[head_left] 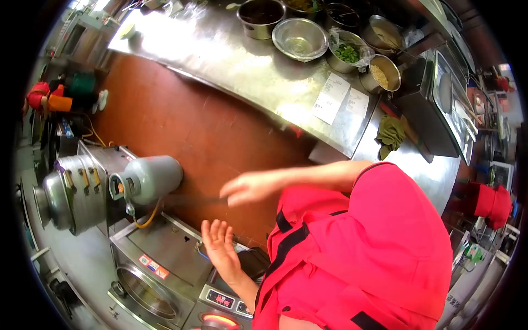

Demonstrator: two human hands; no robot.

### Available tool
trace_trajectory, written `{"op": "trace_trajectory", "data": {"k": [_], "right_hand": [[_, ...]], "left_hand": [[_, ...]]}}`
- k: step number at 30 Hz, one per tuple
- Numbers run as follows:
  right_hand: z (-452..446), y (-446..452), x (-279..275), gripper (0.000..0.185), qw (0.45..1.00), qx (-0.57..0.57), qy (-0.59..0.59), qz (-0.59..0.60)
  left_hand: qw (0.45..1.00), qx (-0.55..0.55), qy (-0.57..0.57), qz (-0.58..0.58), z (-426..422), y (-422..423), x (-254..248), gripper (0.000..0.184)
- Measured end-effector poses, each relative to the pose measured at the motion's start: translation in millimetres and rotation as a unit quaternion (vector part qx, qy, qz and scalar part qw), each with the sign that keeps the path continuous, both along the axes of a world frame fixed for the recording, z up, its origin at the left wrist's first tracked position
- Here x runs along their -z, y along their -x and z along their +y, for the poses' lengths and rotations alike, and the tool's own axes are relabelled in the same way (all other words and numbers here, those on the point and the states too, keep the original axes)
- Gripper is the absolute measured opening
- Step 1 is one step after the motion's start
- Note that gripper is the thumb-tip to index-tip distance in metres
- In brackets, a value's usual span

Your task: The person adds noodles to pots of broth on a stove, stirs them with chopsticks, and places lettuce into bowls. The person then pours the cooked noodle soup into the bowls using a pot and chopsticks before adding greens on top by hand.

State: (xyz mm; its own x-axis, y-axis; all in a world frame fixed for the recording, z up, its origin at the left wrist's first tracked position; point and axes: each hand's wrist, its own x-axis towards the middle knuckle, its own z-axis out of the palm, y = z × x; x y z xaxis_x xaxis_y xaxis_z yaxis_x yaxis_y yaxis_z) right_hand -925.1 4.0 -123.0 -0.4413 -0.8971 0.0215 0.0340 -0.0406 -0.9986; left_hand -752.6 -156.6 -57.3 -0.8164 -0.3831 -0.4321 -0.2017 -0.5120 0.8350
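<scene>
My left hand [221, 250] is raised with its palm showing and its fingers spread, holding nothing. It is above the edge of a steel cooking unit [170, 236]. My right hand [250, 188] reaches across my red top, somewhat blurred, its fingers curled downward. From those fingers a long, thin, dark thing [195, 201] stretches toward the gas cylinder; it is too smeared to name. The grey gas cylinder [157, 177] lies beyond both hands, with a yellow hose [149, 219] at its valve.
A steel counter [236, 71] carries a metal bowl [300, 39], greens [346, 53], several pots and paper slips [331, 98]. A green cloth [390, 135] lies at its corner. A glowing red ring [220, 319] shows near my left forearm. Other people in red [39, 94] stand farther off.
</scene>
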Motion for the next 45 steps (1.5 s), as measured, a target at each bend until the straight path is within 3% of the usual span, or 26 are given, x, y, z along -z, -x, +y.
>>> {"op": "trace_trajectory", "data": {"k": [2, 3, 4, 6, 9, 14, 16, 20, 22, 24, 25, 26, 28, 29, 31, 32, 33, 34, 37, 45], "right_hand": [[-14, -33, -25, 0.038, 0.967, -0.215, 0.001, -0.139], [-22, -44, -26, 0.036, 0.955, -0.274, 0.021, -0.115], [-29, -52, -26, 0.035, 0.941, -0.321, 0.032, -0.103], [-38, -52, -33, 0.034, 0.907, -0.399, -0.057, -0.121], [-62, -58, -50, 0.036, 0.868, -0.449, -0.139, -0.163], [-99, -102, -79, 0.038, 0.807, -0.541, -0.214, -0.103], [-99, -133, -78, 0.037, 0.804, -0.507, -0.224, -0.215], [-113, -220, -64, 0.051, 0.727, -0.465, -0.016, -0.505], [-107, -298, -105, 0.048, 0.854, -0.417, -0.033, -0.310], [-102, -367, -119, 0.039, 0.831, -0.490, 0.012, -0.262], [-111, -405, -108, 0.026, 0.841, -0.516, 0.100, -0.127], [-112, -429, -105, 0.031, 0.831, -0.522, 0.109, -0.156], [-119, -474, -115, 0.033, 0.795, -0.527, 0.022, -0.300], [-129, -493, -116, 0.038, 0.804, -0.508, 0.049, -0.305], [-147, -514, -128, 0.038, 0.891, -0.381, 0.015, -0.248], [-169, -509, -123, 0.035, 0.919, -0.350, 0.015, -0.180], [-192, -507, -118, 0.031, 0.910, -0.359, 0.073, -0.195], [-201, -521, -141, 0.027, 0.940, -0.292, 0.064, -0.163], [-277, -529, -134, 0.032, 0.949, -0.300, 0.058, -0.081], [-432, -590, -73, 0.031, 0.915, -0.403, -0.004, 0.028]], "left_hand": [[0.982, -0.058, -0.107, 0.145, -13, -13, -1, 0.088], [0.974, -0.093, -0.107, 0.176, -16, -18, -9, 0.095], [0.962, -0.118, -0.123, 0.212, -20, -27, -12, 0.086], [0.929, -0.137, -0.195, 0.283, -30, -49, 1, 0.076], [0.948, -0.204, -0.153, 0.191, -7, -62, -15, 0.063], [0.919, -0.281, -0.089, 0.261, 5, -128, -5, 0.058], [0.859, -0.323, -0.117, 0.380, 12, -173, -19, 0.052], [0.733, -0.463, -0.080, 0.492, 28, -295, -51, 0.052], [0.734, -0.480, -0.040, 0.479, 31, -336, -44, 0.055], [0.744, -0.514, -0.034, 0.426, 48, -378, -44, 0.058], [0.770, -0.513, -0.008, 0.380, 54, -401, -39, 0.067], [0.784, -0.505, 0.017, 0.360, 64, -419, -35, 0.074], [0.839, -0.488, 0.104, 0.215, 88, -455, -37, 0.069], [0.854, -0.473, 0.145, 0.162, 99, -473, -39, 0.066], [0.868, -0.435, 0.195, 0.139, 126, -507, -40, 0.054], [0.874, -0.439, 0.165, 0.127, 138, -525, -37, 0.048], [0.879, -0.441, 0.137, 0.115, 147, -544, -32, 0.042], [0.884, -0.443, 0.111, 0.102, 154, -562, -27, 0.036], [0.813, -0.574, 0.081, 0.050, 171, -598, -6, 0.028], [0.690, -0.720, 0.064, 0.037, 167, -632, 24, 0.027]]}}
